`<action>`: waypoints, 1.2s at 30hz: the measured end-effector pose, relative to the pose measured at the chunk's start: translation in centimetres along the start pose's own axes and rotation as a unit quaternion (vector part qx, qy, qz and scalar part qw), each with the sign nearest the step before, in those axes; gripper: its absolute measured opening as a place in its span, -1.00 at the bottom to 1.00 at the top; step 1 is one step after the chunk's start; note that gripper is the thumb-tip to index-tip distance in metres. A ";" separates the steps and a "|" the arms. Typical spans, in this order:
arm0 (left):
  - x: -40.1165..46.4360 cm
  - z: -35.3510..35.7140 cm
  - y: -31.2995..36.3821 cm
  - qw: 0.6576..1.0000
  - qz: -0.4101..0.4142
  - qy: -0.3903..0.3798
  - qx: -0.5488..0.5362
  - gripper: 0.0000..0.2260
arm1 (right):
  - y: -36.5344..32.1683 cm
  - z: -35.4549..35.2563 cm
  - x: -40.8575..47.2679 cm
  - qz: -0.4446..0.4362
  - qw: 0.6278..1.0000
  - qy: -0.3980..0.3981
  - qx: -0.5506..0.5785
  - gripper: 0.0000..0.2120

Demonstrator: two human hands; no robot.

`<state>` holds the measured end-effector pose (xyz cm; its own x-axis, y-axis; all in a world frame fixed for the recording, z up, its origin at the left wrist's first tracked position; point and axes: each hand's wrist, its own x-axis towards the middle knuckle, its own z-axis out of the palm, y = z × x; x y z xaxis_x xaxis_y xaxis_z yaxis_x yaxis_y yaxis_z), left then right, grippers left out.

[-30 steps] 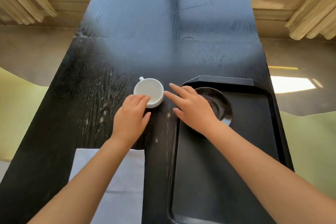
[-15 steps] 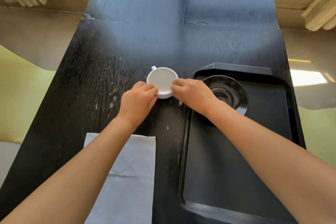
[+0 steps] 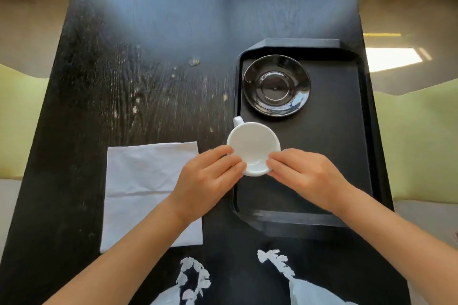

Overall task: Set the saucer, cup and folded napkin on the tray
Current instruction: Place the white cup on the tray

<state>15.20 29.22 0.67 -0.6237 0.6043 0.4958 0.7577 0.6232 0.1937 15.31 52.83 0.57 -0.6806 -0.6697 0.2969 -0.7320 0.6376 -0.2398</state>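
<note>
1. Presently, a white cup [image 3: 253, 148] is gripped from both sides — the left hand [image 3: 207, 181] is pressed to its left wall and the right hand [image 3: 306, 176] to its right wall, fingers closed against the china.
2. The cup is seen from above, empty, its small handle [image 3: 238, 120] turned away from the person and toward the table's far end.
3. The cup is placed over the left rim of a black tray [image 3: 347, 156], partly above the tray's floor; whether it is resting or lifted cannot be told.
4. A glossy black saucer [image 3: 276, 85] is set on the tray in its far left corner, near the cup but apart from it.
5. A folded white napkin [image 3: 143, 181] is laid flat on the dark wooden table [image 3: 99, 82], left of the tray — its near right part is covered by the left forearm.
6. The tray is set on the right side of the table, its long side running away from the person.
7. A dark garment with a white leaf print [image 3: 193, 277] is seen at the bottom edge.
</note>
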 end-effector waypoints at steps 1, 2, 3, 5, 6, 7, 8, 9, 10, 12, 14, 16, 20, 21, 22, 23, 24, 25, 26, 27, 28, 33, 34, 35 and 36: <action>-0.6 0.2 0.9 1.000 0.007 -0.006 -0.010 -0.95 | -0.6 0.1 -1.3 0.003 1.000 0.001 0.006 -0.88; -1.1 0.4 1.7 1.000 0.014 -0.012 -0.019 -0.96 | -1.1 0.2 -2.5 0.007 1.000 0.001 0.011 -0.89; -1.7 0.7 2.4 0.999 0.019 -0.018 -0.026 -0.97 | -1.6 0.3 -3.5 0.011 1.000 -0.002 0.016 -0.89; -2.8 1.1 3.5 0.999 0.024 -0.033 -0.032 -0.94 | -2.4 0.5 -5.1 0.018 1.000 -0.012 0.022 -0.90; -3.2 1.2 4.0 0.998 0.025 -0.041 -0.035 -0.92 | -2.8 0.6 -5.7 0.019 0.999 -0.016 0.023 -0.91; -3.7 1.3 4.4 0.998 0.026 -0.048 -0.038 -0.90 | -3.1 0.7 -6.2 0.019 0.999 -0.019 0.024 -0.92; -4.1 1.5 4.8 0.997 0.029 -0.056 -0.042 -0.88 | -3.4 0.7 -6.6 0.019 0.999 -0.021 0.024 -0.93; -4.4 1.5 5.1 0.996 0.031 -0.065 -0.045 -0.85 | -3.6 0.8 -7.0 0.020 0.999 -0.022 0.023 -0.92; -4.7 1.6 5.3 0.996 0.033 -0.074 -0.046 -0.82 | -3.8 1.0 -7.3 0.022 0.999 -0.024 0.022 -0.91; -5.0 1.6 5.6 0.995 0.031 -0.083 -0.046 -0.79 | -4.1 1.2 -7.8 0.027 0.999 -0.028 0.021 -0.90; -5.2 1.7 5.9 0.995 0.024 -0.087 -0.041 -0.79 | -4.4 1.4 -8.2 0.034 0.999 -0.025 0.015 -0.91; -5.6 1.9 6.2 0.995 0.017 -0.093 -0.034 -0.79 | -4.7 1.5 -8.4 0.044 0.999 -0.016 0.002 -0.93; -6.2 2.2 6.7 0.994 0.007 -0.102 -0.029 -0.84 | -5.3 1.6 -8.4 0.068 0.997 0.001 -0.049 -0.96; -6.2 2.0 6.8 0.994 0.005 -0.109 -0.028 -0.83 | -5.5 1.6 -8.4 0.071 0.996 0.006 -0.053 -0.94; -6.2 1.8 6.9 0.992 0.003 -0.120 -0.026 -0.81 | -5.6 1.5 -8.5 0.074 0.996 0.007 -0.055 -0.92; -6.2 1.5 7.0 0.991 0.001 -0.134 -0.023 -0.78 | -5.8 1.4 -8.5 0.079 0.995 0.005 -0.057 -0.90; -6.2 1.3 7.1 0.988 -0.003 -0.150 -0.021 -0.73 | -5.9 1.3 -8.6 0.085 0.995 -0.001 -0.060 -0.87; -6.2 0.9 7.3 0.986 -0.010 -0.165 -0.021 -0.68 | -6.1 1.1 -8.7 0.095 0.993 -0.010 -0.064 -0.84; -6.2 0.6 7.6 0.984 -0.020 -0.178 -0.025 -0.63 | -6.5 0.9 -8.8 0.110 0.991 -0.021 -0.068 -0.81; -6.2 0.1 7.9 0.981 -0.035 -0.188 -0.029 -0.60 | -6.9 0.6 -8.6 0.130 0.989 -0.031 -0.070 -0.77; -6.3 -0.4 8.1 0.979 -0.055 -0.194 -0.032 -0.57 | -7.5 0.3 -8.3 0.152 0.985 -0.037 -0.070 -0.73; -8.2 -4.0 7.2 0.963 -0.190 -0.192 -0.002 -0.50 | -12.1 -0.2 -4.0 0.194 0.980 -0.033 -0.045 -0.63; -9.0 -4.7 6.7 0.956 -0.219 -0.192 0.019 -0.50 | -13.1 0.1 -2.9 0.193 0.980 -0.034 -0.036 -0.62; -9.8 -5.5 6.2 0.947 -0.251 -0.196 0.042 -0.48 | -14.1 0.6 -1.7 0.196 0.980 -0.038 -0.026 -0.61; -10.7 -6.2 5.6 0.935 -0.283 -0.202 0.063 -0.46 | -15.0 1.2 -0.6 0.200 0.979 -0.046 -0.015 -0.58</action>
<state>27.35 23.16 1.67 -0.9591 0.2821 -0.0226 0.2709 0.9383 0.2151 26.72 43.21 2.91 -0.9136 -0.3942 0.0997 -0.4055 0.8659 -0.2928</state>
